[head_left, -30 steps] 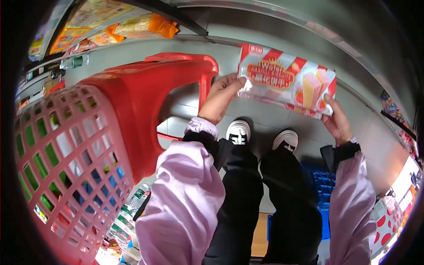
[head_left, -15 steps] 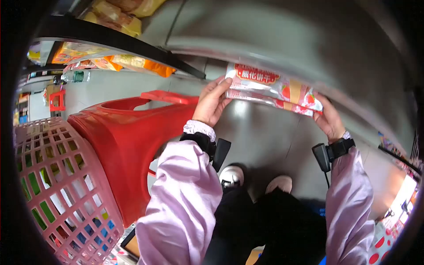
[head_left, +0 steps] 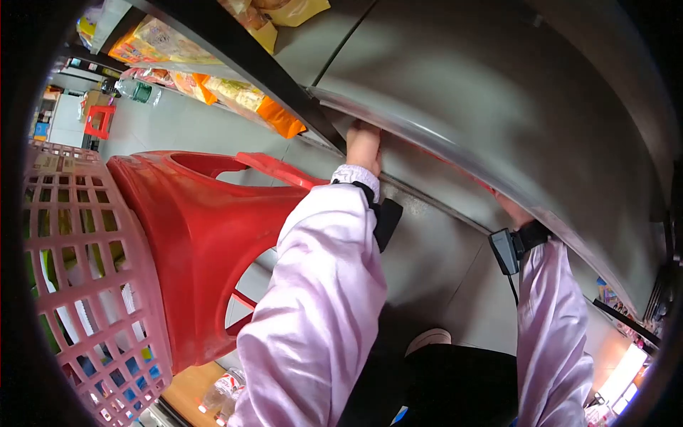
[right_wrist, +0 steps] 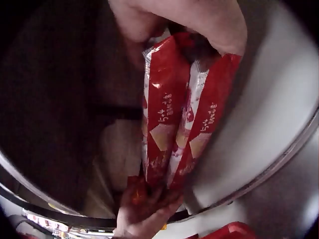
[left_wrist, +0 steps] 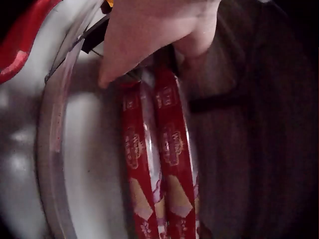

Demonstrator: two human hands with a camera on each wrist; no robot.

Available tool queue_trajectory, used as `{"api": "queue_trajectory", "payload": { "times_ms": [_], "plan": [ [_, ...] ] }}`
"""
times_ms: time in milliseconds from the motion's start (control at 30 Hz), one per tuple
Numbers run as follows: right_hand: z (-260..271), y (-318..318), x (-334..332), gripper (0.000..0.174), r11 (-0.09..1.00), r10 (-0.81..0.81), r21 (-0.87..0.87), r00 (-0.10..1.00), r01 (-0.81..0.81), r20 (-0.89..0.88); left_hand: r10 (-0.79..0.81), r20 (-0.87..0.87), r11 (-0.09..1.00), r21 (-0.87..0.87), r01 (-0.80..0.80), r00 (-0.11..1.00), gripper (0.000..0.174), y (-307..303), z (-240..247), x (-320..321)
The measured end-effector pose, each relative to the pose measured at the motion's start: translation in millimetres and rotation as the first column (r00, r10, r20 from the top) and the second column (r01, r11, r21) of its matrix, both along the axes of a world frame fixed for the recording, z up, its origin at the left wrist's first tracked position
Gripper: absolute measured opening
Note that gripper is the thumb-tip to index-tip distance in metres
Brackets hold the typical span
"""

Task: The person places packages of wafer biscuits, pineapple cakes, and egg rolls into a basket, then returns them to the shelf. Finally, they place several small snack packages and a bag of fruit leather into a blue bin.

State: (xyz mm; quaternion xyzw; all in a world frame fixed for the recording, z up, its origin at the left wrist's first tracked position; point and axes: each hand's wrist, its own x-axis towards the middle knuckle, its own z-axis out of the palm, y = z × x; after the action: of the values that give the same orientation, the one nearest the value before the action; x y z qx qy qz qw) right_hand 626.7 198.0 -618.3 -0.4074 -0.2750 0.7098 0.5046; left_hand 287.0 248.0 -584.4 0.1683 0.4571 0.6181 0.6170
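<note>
Two red-and-white packs of wafer biscuits stand on edge side by side, one pack (left_wrist: 134,154) and the other pack (left_wrist: 175,144) touching along their length. My left hand (head_left: 364,148) grips one end of the pair, thumb on one side and fingers on the other. At the opposite end my right hand (right_wrist: 194,22) holds both packs, its fingers curled round them. Both hands reach in under the front edge of a grey shelf board (head_left: 491,92), which hides most of the packs in the head view.
To the left a pink basket (head_left: 53,302) full of goods sits against a red plastic stool (head_left: 188,235). A black shelf post (head_left: 249,71) stands close by my left hand. Bagged snacks (head_left: 242,96) and a bottle (head_left: 139,90) lie beyond it.
Both hands have carried the wafer packs forward, from over the floor in front of me to under the shelf board. The head view has tilted and shifted toward the shelf.
</note>
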Motion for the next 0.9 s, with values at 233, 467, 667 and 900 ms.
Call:
{"api": "queue_trajectory", "payload": {
  "times_ms": [233,467,667,900],
  "plan": [
    [-2,28,-16,0.029,1.0,-0.004,-0.001,1.0,0.004,0.016,-0.308,0.369,0.944,-0.001,0.331,0.877,0.024,-2,-17,36],
    [3,14,-1,0.032,0.999,-0.046,0.027,0.996,0.044,0.076,-0.238,0.346,0.93,-0.188,0.315,0.908,0.02,-12,-23,54],
    [8,-28,2,0.034,0.995,0.005,-0.1,0.972,0.019,0.235,-0.311,0.215,0.899,-0.249,0.36,0.926,0.033,-89,11,50],
    [89,-117,-81,0.035,0.829,0.495,-0.517,0.711,-0.213,0.5,-0.173,0.267,0.815,-0.502,0.29,0.948,0.026,-173,16,40]
  ]
}}
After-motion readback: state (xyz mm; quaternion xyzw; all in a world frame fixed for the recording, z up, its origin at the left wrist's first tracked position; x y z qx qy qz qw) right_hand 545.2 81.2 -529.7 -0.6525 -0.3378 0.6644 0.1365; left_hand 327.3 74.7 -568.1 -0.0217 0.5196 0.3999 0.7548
